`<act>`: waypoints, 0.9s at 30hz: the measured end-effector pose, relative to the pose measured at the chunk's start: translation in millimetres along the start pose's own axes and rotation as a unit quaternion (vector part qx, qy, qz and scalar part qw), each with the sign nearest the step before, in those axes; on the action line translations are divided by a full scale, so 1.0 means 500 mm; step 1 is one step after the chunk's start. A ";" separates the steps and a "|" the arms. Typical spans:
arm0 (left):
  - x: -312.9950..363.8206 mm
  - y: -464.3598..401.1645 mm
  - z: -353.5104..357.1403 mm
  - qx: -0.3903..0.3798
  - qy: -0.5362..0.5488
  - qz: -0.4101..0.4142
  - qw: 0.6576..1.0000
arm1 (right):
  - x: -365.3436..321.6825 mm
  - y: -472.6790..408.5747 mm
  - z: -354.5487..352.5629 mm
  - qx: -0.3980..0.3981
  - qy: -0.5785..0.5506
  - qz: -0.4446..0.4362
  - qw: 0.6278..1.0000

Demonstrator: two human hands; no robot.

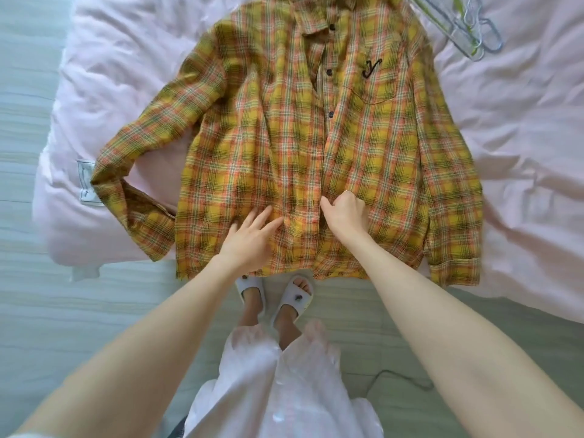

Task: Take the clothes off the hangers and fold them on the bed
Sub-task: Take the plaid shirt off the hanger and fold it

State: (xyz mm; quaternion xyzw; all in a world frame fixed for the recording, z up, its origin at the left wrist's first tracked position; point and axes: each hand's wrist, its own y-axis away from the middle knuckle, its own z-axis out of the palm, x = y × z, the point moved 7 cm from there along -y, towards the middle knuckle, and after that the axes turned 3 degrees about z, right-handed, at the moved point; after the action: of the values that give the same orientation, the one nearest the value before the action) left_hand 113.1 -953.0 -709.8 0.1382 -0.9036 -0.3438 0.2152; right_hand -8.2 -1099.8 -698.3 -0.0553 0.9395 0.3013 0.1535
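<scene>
Left hand (249,238) flat, fingers spread on shirt (284,137) — right hand (344,213) pinching the placket. Off the hanger (467,30), smoothing stage; next, probably sleeves folded inward.

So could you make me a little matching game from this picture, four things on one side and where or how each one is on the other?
Things:
1. plaid shirt
2. hangers
3. left hand
4. right hand

States:
A. fingers straight, resting on the cloth
B. spread flat, front up, on the pink bedding
C. pinching the front edge of the cloth
D. lying empty at the far right of the bed

Pairs: 1-B, 2-D, 3-A, 4-C
</scene>
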 end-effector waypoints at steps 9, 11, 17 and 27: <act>0.011 -0.003 -0.004 0.013 0.085 -0.035 0.996 | 0.017 -0.019 0.011 -0.011 -0.025 0.047 0.999; 0.014 -0.004 -0.009 0.022 0.089 -0.044 0.995 | 0.025 -0.017 0.008 -0.028 -0.073 0.037 0.996; 0.028 -0.001 -0.083 0.230 0.172 -0.067 0.956 | 0.090 0.005 -0.045 -0.047 -0.254 0.036 0.965; 0.234 -0.051 -0.134 0.274 0.257 0.092 0.922 | 0.189 0.003 -0.109 0.023 -0.439 0.149 0.886</act>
State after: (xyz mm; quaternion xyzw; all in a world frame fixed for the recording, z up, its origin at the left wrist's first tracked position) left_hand 46.4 -1055.8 -647.4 0.1918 -0.8848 -0.0137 0.4246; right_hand -111.9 -1131.3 -685.6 0.2265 0.7800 0.2922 0.5050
